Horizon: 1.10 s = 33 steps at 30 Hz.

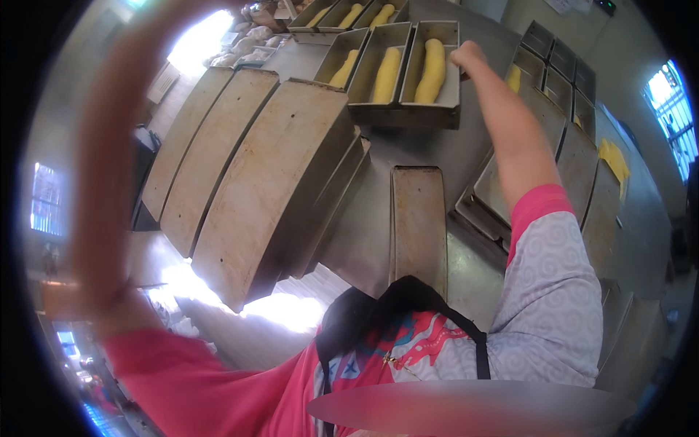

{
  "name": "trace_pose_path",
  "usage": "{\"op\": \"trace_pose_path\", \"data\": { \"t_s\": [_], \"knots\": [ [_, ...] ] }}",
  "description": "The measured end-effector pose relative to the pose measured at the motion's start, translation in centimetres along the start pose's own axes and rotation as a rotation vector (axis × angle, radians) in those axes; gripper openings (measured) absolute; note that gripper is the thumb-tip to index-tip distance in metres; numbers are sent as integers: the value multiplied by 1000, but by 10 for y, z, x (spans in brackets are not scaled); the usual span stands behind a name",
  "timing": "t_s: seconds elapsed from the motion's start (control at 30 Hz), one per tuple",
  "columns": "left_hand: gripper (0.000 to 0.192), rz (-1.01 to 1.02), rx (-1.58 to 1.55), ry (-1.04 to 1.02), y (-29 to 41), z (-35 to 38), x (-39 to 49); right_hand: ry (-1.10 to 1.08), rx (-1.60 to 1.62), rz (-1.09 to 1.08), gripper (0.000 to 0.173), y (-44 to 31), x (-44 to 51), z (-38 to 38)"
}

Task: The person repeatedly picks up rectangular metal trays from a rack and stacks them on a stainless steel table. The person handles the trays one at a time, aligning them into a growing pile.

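My right hand (468,58) is at the right rim of a metal set of joined loaf pans (404,112), its fingers curled against the edge. The three visible compartments each hold a long roll of yellow dough. One dough roll (431,71) lies in the compartment nearest my hand, and a second dough roll (387,75) in the middle one. My left arm (104,164) is raised and blurred along the left side; the left hand is beyond the top of the view.
Upside-down pan sets (273,158) are stacked at left. A single narrow upturned pan (419,218) lies on the metal table (360,229) before me. More upturned pans (538,142) stand at right, near a flat yellow dough piece (614,161). Another filled pan set (349,27) sits at the back.
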<state>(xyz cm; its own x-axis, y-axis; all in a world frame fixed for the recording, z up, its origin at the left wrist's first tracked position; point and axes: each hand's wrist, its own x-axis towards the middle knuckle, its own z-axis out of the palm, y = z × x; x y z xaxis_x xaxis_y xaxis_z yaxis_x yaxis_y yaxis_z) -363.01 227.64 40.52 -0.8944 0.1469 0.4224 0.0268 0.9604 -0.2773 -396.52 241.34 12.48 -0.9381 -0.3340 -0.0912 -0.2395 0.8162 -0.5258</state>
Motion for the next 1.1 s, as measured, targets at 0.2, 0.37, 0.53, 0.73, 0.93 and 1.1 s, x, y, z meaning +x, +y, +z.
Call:
{"op": "trace_pose_path", "data": {
  "t_s": [0.2,0.37,0.53,0.73,0.93,1.1],
  "knots": [
    [29,-632,-584,231,89,188,105,87,-183,-20,38,10,-27,-85],
    [33,-731,-647,615,167,292,14,61,-141,-33,29,20,-31,-108],
    [44,-1143,-559,379,171,339,-37,97,-215,-41,26,14,-32,-110],
    [67,-1892,-892,533,160,370,-24,152,-382,-208,27,-22,-23,-133],
    [56,-2434,-1598,404,200,381,-22,426,-557,-356,30,-30,-3,-153],
    [31,-2273,-2027,509,235,381,-21,443,-586,-336,32,-23,-18,-180]
  ]
}}
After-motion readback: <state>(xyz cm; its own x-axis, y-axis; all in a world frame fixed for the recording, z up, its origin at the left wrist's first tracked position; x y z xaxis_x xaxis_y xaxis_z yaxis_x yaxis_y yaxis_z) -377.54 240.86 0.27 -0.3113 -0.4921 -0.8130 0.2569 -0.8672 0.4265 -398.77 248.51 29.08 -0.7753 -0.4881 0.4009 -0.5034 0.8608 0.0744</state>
